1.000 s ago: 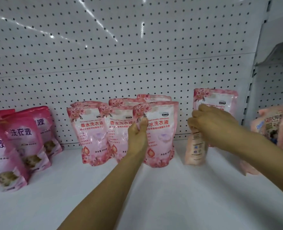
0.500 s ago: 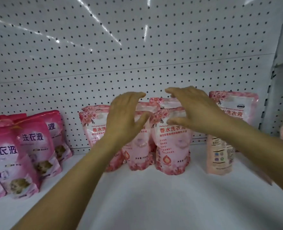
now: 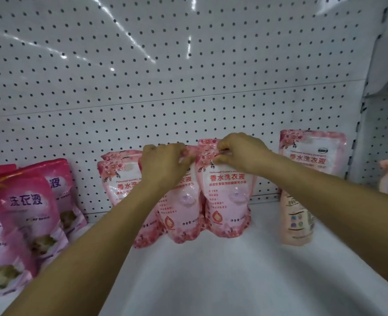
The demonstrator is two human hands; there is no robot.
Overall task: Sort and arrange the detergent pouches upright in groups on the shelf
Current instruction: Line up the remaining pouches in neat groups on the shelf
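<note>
Your left hand [image 3: 165, 160] and right hand [image 3: 238, 153], spread open above the light pink floral pouches [image 3: 228, 197] half a second ago, now pinch their top edges. The group stands upright mid-shelf [image 3: 234, 270], so you are likely straightening it.

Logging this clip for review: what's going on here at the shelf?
A person is straightening a cluster of light pink detergent pouches on a white shelf. The left hand pinches the top of the middle pouch, the right hand the top of the pouch beside it. Both pouches stand upright. Darker pink pouches stand to the left, and a peach pouch to the right.
</note>
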